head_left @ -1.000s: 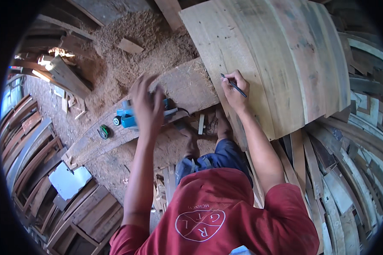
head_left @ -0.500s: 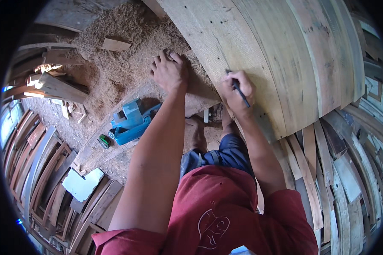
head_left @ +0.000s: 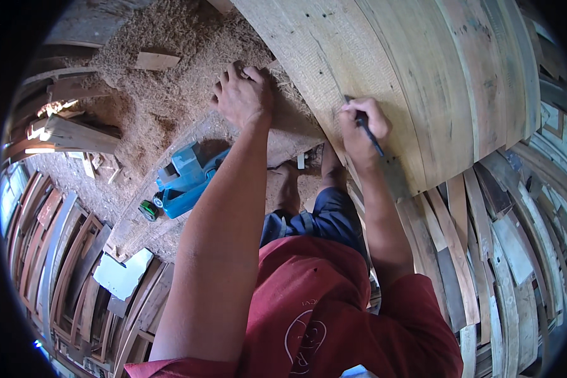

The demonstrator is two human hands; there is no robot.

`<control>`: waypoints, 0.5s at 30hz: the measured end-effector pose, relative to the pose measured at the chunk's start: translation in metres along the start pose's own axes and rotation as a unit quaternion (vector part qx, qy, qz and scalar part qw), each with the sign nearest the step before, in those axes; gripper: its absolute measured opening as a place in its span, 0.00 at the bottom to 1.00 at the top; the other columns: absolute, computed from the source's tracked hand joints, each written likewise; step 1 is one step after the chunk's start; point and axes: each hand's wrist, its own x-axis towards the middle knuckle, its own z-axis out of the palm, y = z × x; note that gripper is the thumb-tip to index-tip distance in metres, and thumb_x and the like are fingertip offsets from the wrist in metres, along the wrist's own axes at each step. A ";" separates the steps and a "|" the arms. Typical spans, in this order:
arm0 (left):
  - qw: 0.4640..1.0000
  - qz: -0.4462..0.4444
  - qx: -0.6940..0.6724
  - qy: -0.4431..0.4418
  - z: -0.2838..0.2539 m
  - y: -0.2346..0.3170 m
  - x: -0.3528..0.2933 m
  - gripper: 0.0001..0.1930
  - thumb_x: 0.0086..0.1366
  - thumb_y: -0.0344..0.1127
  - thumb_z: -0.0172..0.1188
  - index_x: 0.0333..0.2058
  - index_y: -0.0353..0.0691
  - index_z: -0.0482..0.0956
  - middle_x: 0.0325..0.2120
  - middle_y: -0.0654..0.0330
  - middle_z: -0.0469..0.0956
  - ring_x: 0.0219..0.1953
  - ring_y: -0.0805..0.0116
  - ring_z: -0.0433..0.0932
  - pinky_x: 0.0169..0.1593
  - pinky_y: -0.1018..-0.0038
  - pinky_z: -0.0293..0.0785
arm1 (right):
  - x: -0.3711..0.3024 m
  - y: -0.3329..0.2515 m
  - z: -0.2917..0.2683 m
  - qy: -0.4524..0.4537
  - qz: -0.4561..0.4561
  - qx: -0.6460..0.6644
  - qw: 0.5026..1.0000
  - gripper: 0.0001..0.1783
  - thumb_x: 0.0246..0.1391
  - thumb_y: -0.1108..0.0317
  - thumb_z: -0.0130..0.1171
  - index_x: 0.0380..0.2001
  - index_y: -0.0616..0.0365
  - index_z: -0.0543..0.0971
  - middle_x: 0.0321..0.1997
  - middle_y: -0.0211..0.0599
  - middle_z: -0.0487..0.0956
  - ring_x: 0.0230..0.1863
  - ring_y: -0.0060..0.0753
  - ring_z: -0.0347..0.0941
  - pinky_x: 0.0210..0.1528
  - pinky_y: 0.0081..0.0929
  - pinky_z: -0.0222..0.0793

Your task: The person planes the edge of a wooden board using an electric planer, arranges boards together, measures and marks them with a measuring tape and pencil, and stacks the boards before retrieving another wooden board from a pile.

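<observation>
My right hand [head_left: 366,129] is closed around a slim black pen [head_left: 372,137], its tip down on the large panel of pale wooden planks [head_left: 431,82]. A thin dark line runs along the plank beyond the tip. To the left, my left hand [head_left: 242,94] rests with bent fingers on wood strewn with shavings beside the panel's edge. What lies under its palm is hidden.
A teal power planer [head_left: 186,186] lies left of my left forearm, beside a small green and black tool [head_left: 148,210]. Shavings [head_left: 164,94] heap beyond, with a wood offcut [head_left: 157,61] on them. Stacked boards [head_left: 450,252] line both sides.
The pen in my right hand has moved a little right and nearer to me across the plank. My left hand keeps its place; the whole view has shifted slightly.
</observation>
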 end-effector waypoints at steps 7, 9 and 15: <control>1.000 0.000 0.002 -0.014 -0.004 0.003 0.000 0.19 0.65 0.48 0.51 0.48 0.51 0.83 0.48 0.58 0.83 0.53 0.54 0.77 0.59 0.54 0.63 | -0.007 -0.004 0.005 0.007 -0.004 0.020 1.000 0.08 0.47 0.81 0.65 0.29 0.58 0.76 0.25 0.36 0.77 0.21 0.26 0.74 0.25 0.26 0.70; 1.000 0.010 0.001 0.003 -0.003 0.002 -0.001 0.18 0.65 0.48 0.51 0.48 0.51 0.83 0.48 0.58 0.83 0.52 0.54 0.78 0.58 0.55 0.64 | -0.010 -0.006 0.008 -0.020 -0.012 0.024 0.999 0.09 0.48 0.81 0.65 0.29 0.58 0.76 0.23 0.36 0.77 0.21 0.26 0.74 0.24 0.27 0.70; 1.000 -0.001 0.020 -0.006 -0.002 0.003 -0.001 0.19 0.66 0.49 0.51 0.48 0.49 0.84 0.47 0.57 0.83 0.54 0.53 0.76 0.58 0.54 0.65 | 0.007 0.003 0.002 -0.068 -0.021 0.027 0.997 0.09 0.50 0.78 0.65 0.32 0.58 0.75 0.22 0.34 0.76 0.19 0.25 0.73 0.24 0.26 0.70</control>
